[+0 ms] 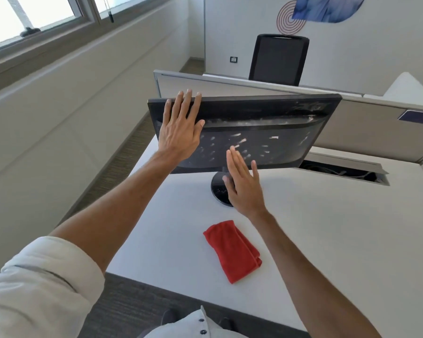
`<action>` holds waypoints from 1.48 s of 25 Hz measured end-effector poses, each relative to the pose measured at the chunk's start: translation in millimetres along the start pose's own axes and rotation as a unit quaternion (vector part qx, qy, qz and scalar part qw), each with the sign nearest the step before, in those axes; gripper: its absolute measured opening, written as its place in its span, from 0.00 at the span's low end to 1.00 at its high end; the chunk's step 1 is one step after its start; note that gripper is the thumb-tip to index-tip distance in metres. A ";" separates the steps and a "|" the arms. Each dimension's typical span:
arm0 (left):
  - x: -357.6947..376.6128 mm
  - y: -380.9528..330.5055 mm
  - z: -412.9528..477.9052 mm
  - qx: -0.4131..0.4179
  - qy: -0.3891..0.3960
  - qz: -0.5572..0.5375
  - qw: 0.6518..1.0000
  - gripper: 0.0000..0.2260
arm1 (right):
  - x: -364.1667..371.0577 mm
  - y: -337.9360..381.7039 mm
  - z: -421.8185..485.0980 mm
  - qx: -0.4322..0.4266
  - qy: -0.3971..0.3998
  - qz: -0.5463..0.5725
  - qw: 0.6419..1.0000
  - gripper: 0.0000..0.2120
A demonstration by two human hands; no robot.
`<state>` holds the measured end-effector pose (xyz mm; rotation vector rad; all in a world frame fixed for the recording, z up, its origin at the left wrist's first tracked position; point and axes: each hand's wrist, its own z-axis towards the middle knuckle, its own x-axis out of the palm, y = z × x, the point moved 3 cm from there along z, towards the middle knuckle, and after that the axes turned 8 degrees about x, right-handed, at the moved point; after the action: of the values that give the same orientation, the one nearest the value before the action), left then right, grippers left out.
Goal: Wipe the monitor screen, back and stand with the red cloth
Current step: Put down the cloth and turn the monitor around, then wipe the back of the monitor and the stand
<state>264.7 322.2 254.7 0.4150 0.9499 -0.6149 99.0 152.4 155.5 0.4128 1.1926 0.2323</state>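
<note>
Bright, even daylight from the windows [34, 15] upper left, panes blown out white. Soft, faint shadows on the white desk [327, 240]. Strong wide-angle bending at edges, walls lean. Slight softness overall; sleeve [34, 289] at lower left is blurry.

A black mesh-backed office chair [278, 59] stands beyond the grey partition panel [254, 87] that borders the white table [327, 240], near a windowed wall.
</note>
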 end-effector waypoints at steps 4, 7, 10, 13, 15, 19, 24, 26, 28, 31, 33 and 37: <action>7.3 -18.8 -21.0 -0.021 -0.004 -0.001 1.000 0.34 | 63.1 -22.1 -52.2 0.028 0.096 0.033 0.994 0.30; 7.9 -24.0 -32.2 -0.041 0.002 -0.006 0.999 0.34 | 101.7 -44.8 -98.6 0.033 0.191 -0.024 0.981 0.30; 0.6 -19.6 -36.6 -0.051 -0.003 -0.001 0.999 0.33 | 130.7 -61.6 -143.4 0.052 0.285 -0.069 0.955 0.36; -10.7 -4.1 -38.2 -0.065 -0.006 -0.003 0.998 0.32 | 149.5 -68.1 -173.2 0.044 0.292 -0.100 0.950 0.43; -20.1 10.2 -37.5 -0.082 -0.006 -0.006 0.997 0.31 | 156.2 -68.9 -178.8 0.036 0.251 -0.119 0.960 0.41; -31.0 38.9 -38.6 -0.094 0.008 -0.008 0.996 0.29 | 158.9 -63.2 -163.5 0.045 0.221 -0.087 0.970 0.41; -25.7 70.6 -38.4 -0.077 -0.002 -0.039 0.996 0.28 | 140.6 -51.6 -118.3 0.157 0.163 -0.006 0.974 0.37; -23.8 83.1 -38.6 -0.064 -0.021 -0.062 0.996 0.27 | 118.8 -27.2 -87.7 0.137 0.088 0.038 0.986 0.38; -22.5 97.0 -38.2 -0.051 -0.048 -0.089 0.994 0.26 | 86.5 10.1 -47.6 0.072 -0.006 0.060 0.996 0.39; -23.0 118.7 -36.8 -0.045 -0.101 -0.142 0.984 0.23 | 30.9 81.1 16.8 -0.045 -0.132 0.064 0.988 0.28; -23.3 129.9 -36.2 -0.038 -0.115 -0.208 0.970 0.21 | 6.8 118.0 54.8 -0.130 -0.190 0.045 0.972 0.20; -23.0 143.4 -36.9 -0.027 -0.125 -0.317 0.940 0.21 | -4.7 160.1 126.7 -0.279 -0.179 -0.130 0.935 0.20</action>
<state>325.0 459.1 263.9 -0.0361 0.8458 -1.1946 222.0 271.2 267.1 -0.1981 0.7648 0.2432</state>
